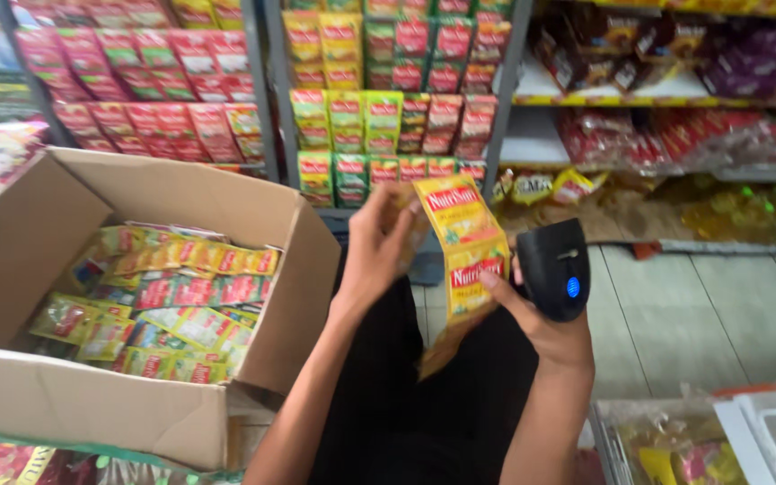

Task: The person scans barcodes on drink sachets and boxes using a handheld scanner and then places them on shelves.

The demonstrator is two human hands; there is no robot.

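1. Two hands are in view, centre of the frame. The left hand (379,251) has its grip closed on the upper edge of a strip of yellow sachets (462,260).
2. The strip hangs between the two hands, centre frame. Two linked sachets show clearly, glossy foil with red panels; the lower end trails below, blurred, so its count cannot be told.
3. The right hand (545,328) holds one black handheld scanner (557,268), smooth plastic and rounded, with one blue button. Its thumb presses on the strip's lower sachet, so this grip is closed on both scanner and strip.
4. One open cardboard box (29,224) fills the left of the frame, plain brown, flaps raised. It holds many loose sachet strips (181,296), yellow, red and green; too many to count.
5. Metal shelving (271,81) spans the upper frame, stocked with hanging rows of red, green and yellow packets.
6. The tiled floor (720,305) shows at right. The lower right corner holds a wire basket (608,440) with crinkled clear packaging.
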